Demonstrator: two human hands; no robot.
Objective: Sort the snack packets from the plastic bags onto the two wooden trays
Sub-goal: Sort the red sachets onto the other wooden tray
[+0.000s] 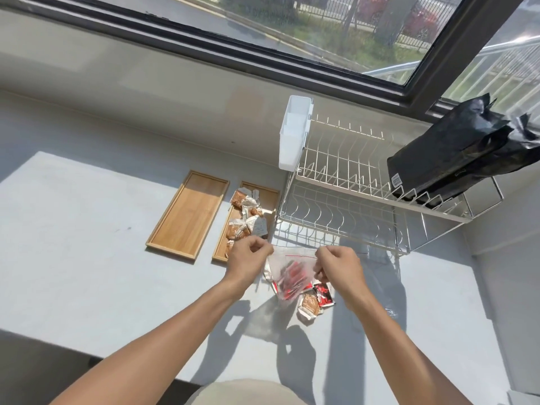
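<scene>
Both hands pinch plastic bag — fists raised

This looks like a home kitchen. A white wire dish rack with two tiers stands on a pale grey tabletop; a white cutlery holder hangs on the rack's left end, and a wide window runs behind it.

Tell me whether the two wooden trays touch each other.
Apart. The head view shows a strip of grey counter between the empty tray and the tray with brown packets.
</scene>
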